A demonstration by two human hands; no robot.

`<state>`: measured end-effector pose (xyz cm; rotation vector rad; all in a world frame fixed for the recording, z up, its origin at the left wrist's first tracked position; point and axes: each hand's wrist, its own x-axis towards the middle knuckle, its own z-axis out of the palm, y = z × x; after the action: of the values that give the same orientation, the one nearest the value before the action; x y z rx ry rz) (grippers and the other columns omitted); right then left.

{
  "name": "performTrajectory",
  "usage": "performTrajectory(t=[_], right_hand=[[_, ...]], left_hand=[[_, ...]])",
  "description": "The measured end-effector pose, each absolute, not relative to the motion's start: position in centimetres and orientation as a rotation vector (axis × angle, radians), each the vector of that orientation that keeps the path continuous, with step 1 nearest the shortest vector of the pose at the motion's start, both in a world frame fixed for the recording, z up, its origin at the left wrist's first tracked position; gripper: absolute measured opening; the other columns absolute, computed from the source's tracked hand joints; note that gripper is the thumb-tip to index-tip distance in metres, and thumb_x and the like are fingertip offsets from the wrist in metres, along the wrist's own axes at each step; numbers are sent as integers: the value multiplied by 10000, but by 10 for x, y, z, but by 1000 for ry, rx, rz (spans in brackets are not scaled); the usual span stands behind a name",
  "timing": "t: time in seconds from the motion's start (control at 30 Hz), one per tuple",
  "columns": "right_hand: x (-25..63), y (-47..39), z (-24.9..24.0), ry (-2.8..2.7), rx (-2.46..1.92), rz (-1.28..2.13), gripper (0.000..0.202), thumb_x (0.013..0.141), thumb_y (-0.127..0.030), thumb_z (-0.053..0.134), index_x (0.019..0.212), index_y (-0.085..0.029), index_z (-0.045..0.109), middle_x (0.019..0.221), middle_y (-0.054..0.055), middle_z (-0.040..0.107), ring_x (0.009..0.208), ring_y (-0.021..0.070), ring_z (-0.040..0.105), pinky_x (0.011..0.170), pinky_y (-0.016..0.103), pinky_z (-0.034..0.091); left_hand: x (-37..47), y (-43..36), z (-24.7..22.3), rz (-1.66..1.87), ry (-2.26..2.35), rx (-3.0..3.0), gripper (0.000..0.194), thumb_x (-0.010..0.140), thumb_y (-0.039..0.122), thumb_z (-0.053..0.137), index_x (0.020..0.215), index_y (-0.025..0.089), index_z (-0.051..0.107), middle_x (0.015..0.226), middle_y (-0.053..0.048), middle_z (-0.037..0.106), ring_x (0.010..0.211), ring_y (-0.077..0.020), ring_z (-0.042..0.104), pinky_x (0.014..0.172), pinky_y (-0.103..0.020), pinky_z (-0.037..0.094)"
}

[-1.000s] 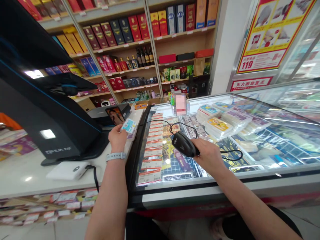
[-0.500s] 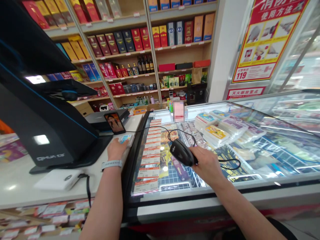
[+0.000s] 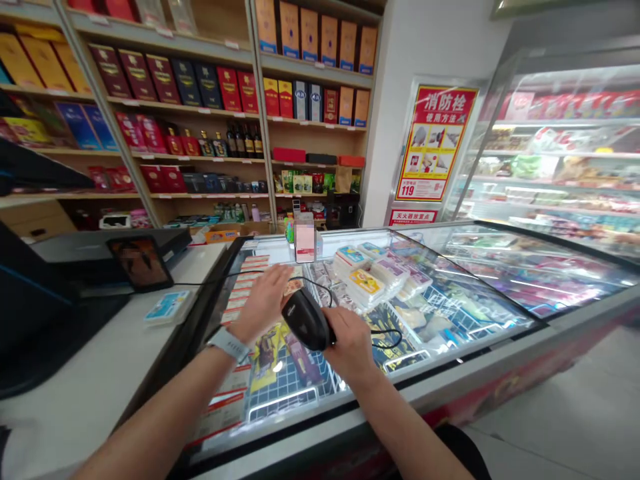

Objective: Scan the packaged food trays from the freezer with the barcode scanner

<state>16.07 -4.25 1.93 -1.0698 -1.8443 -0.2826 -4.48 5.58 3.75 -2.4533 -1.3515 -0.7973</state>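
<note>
A black barcode scanner (image 3: 305, 319) with a cable hangs over the glass-topped freezer, and my right hand (image 3: 350, 343) is wrapped round its handle. Just left of the scanner is my left hand (image 3: 263, 300), a pale watch band on its wrist. Its fingers are stretched out and slightly blurred, with nothing seen in them. On the white counter at the left lies a flat plastic pack with a blue label (image 3: 168, 307), touched by neither hand. Similar packs with yellow and purple labels (image 3: 367, 283) are stacked on the freezer glass.
A tablet-like screen (image 3: 140, 263) stands on the counter (image 3: 95, 373) beside a black machine base (image 3: 45, 333). Price tags line the freezer's left side. A small upright pink-screened device (image 3: 305, 241) is at the freezer's back edge. Shelves of boxes and bottles stand behind.
My left hand has left the blue-labelled pack on the counter and moved right, over the freezer beside the scanner. The view has turned to the right. My right hand still holds the scanner.
</note>
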Motion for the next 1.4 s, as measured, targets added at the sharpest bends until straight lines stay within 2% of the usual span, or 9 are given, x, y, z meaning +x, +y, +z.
performTrajectory(t=[0.1,0.23,0.33,0.47,0.73,0.87,1.0,1.17,1.4], right_hand=[[162,-43,19,-1787,-1030,-323,200,806,-149,515,978,-186,611,807,67,666,759,213,620,668,332,456],[163,-42,15,-1743,-998,-343,199,831,-157,501,999,-191,602,815,79,668,774,223,629,681,352,472],[163,-41,13,-1727,-979,-334,193,845,-175,516,1018,-193,599,836,83,677,783,228,633,688,358,479],[162,-41,14,-1717,-970,-343,175,847,-176,522,1003,-190,601,822,78,676,751,226,625,663,353,471],[165,-42,13,-1766,-1004,-332,190,827,-146,524,1000,-183,594,833,73,668,771,221,613,680,348,453],[167,-40,9,-1811,-994,-287,244,808,-139,538,1042,-172,601,868,75,670,800,218,615,716,340,455],[165,-39,9,-1885,-1030,-186,292,765,-117,544,1042,-175,613,851,56,664,781,207,616,697,312,447],[162,-40,11,-1992,-1062,-109,239,755,-148,552,979,-191,625,819,30,664,746,192,622,661,282,432],[162,-42,11,-2011,-1122,-56,220,759,-165,558,962,-206,631,791,10,649,727,178,611,655,265,418]], left_hand=[[14,63,36,-687,-1086,-2675,527,920,214,398,1447,218,376,1515,-114,397,1428,-276,294,1117,-480,285],[71,79,37,-597,-955,-2769,547,902,161,434,1440,238,375,1519,-96,397,1410,-263,324,1067,-474,333],[94,90,34,-588,-882,-2812,492,888,180,498,1377,224,461,1456,-92,483,1361,-280,380,1034,-462,349],[99,98,30,-669,-878,-2852,338,924,208,464,1235,195,594,1273,-123,630,1227,-273,492,1013,-457,354],[49,84,24,-1192,-1140,-2864,291,916,256,473,1139,210,655,1190,-83,671,1114,-229,590,993,-378,430],[-6,72,25,-1501,-1477,-2719,312,903,378,488,1060,192,682,979,-73,730,897,-235,671,809,-354,521],[-59,59,28,-1660,-1706,-2664,391,884,447,484,1055,161,688,863,-61,742,733,-205,687,628,-295,533],[-99,48,24,-1776,-1825,-2553,377,846,417,533,1054,149,699,929,-66,743,803,-201,675,676,-278,528],[-104,40,14,-1885,-1817,-2510,348,859,408,540,1060,173,701,984,-45,741,881,-205,672,760,-275,527]])
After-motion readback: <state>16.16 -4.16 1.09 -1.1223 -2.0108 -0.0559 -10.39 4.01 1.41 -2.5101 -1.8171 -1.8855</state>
